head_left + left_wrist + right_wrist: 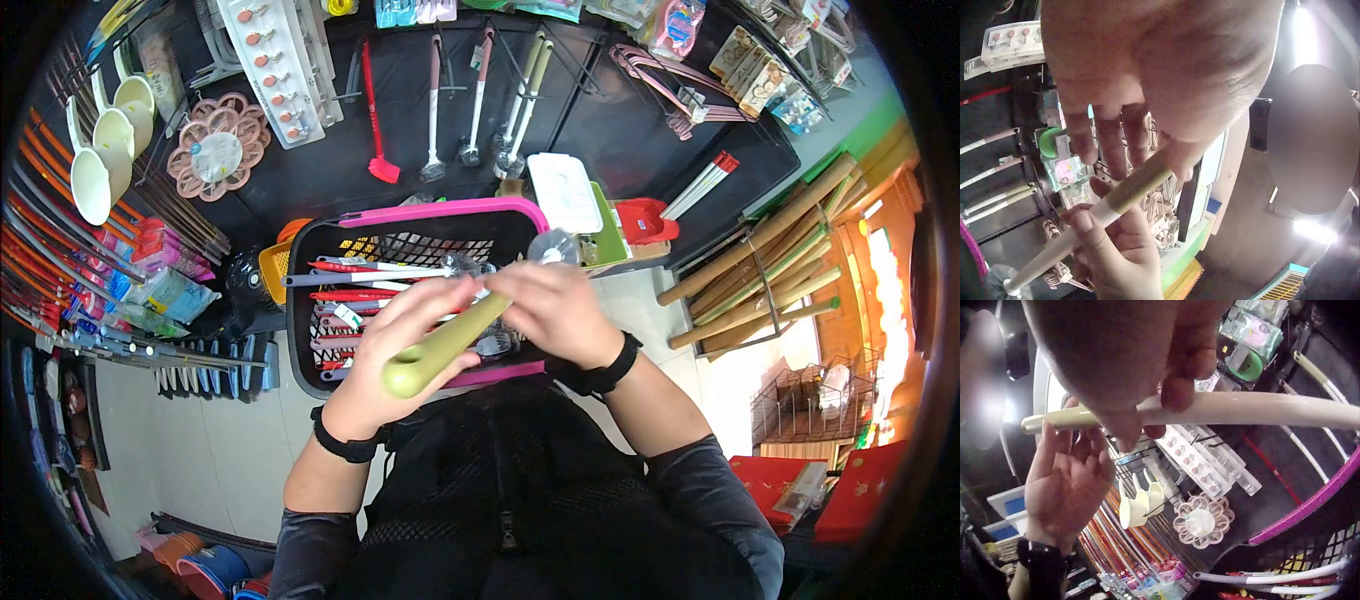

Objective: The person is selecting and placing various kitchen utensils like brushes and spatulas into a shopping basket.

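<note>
A long brush has a green handle end (447, 346), a white shaft (1247, 409) and a pale round head (1007, 281). My right hand (566, 312) pinches the shaft near where green meets white; thumb and fingers (1119, 245) show there in the left wrist view. Around the green end, my left hand (378, 356) has its fingers extended and loosely spread, touching the handle; its palm (1067, 490) faces the handle in the right wrist view. Under both hands stands a black basket with a pink rim (440, 211), holding several red, white and grey-handled brushes (370, 275).
Brushes (433, 110) hang on a dark rack behind the basket, with white dippers (97, 180) at the left. A white-lidded box (566, 193) and a red dustpan (645, 220) sit right of the basket. Poles (760, 260) lean farther right.
</note>
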Tool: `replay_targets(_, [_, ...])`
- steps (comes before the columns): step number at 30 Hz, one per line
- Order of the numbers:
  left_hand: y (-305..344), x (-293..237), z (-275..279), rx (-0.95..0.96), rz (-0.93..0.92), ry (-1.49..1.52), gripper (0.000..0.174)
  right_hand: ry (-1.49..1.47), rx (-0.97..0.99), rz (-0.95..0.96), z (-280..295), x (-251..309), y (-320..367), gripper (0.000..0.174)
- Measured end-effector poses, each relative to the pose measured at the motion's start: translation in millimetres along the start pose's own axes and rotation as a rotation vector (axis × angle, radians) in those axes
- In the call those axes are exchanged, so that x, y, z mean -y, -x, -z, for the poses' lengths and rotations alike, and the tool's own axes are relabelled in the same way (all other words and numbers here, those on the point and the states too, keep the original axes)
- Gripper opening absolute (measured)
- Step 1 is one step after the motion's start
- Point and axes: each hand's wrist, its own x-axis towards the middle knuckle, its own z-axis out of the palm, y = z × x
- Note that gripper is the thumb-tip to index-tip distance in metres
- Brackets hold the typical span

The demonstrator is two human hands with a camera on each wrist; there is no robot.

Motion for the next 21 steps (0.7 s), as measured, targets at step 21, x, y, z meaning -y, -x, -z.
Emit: replay_targets(21, [183.7, 117.7, 22.3, -0.055, 1.177, -0.72, 0.135, -0.095, -0.257, -0.745, -2.7, -228.8, 38.1, 0.023])
